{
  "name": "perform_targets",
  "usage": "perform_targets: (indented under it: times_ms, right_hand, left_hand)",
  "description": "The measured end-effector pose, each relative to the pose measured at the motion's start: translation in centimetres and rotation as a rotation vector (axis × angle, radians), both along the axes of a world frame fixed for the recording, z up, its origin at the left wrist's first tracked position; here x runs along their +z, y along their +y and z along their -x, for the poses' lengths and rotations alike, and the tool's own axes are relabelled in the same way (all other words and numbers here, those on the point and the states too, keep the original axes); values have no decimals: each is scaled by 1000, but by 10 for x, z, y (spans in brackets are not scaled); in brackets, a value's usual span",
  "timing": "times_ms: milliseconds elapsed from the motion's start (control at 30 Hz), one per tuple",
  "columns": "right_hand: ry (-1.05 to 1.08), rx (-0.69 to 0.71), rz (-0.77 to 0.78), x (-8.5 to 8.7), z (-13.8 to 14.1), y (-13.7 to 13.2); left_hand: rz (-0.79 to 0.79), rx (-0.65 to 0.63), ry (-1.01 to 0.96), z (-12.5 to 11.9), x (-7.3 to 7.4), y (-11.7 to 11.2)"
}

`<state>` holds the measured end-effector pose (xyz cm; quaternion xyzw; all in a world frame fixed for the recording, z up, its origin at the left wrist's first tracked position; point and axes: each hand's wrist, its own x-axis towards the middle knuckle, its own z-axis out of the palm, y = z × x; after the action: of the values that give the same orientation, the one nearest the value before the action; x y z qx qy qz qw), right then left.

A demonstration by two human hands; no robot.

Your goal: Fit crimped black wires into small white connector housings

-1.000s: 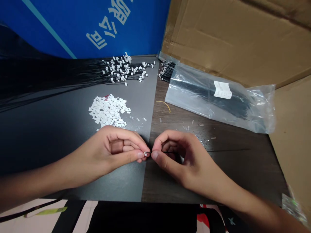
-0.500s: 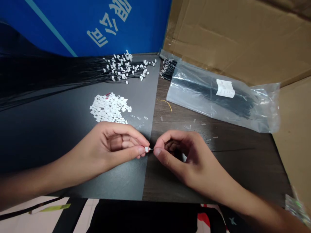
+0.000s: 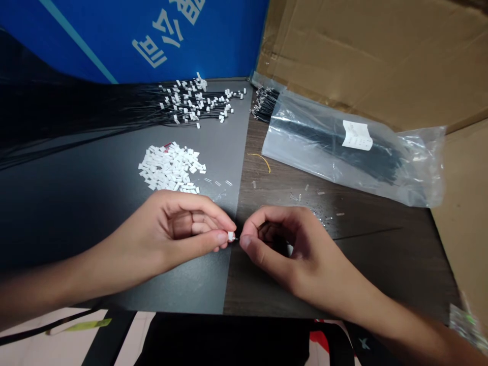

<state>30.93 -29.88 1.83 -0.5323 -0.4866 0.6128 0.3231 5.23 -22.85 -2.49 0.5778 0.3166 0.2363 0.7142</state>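
My left hand pinches a small white connector housing between thumb and fingertips at the frame's center. My right hand, also closed, holds a thin black wire whose tip meets it (neither hand has shifted much since a moment ago). A heap of matching housings lies above them.

The left hand pinches a small white connector between thumb and fingers, and the right hand pinches a thin black wire whose end meets it. Beyond the hands, on a grey mat beside a wooden table, lie a pile of white connectors and a bunch of black wires tipped with connectors; a clear plastic bag of wires lies on the wood.
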Motion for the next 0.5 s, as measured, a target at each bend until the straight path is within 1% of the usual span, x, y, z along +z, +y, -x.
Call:
perform_targets:
  times_ms: [233, 500]
  right_hand:
    - [0, -5, 1, 2, 0, 0]
    - [-39, 0, -42, 1, 1, 0]
  left_hand:
    - [17, 4, 13, -1, 1, 2]
    - [34, 7, 69, 2, 1, 1]
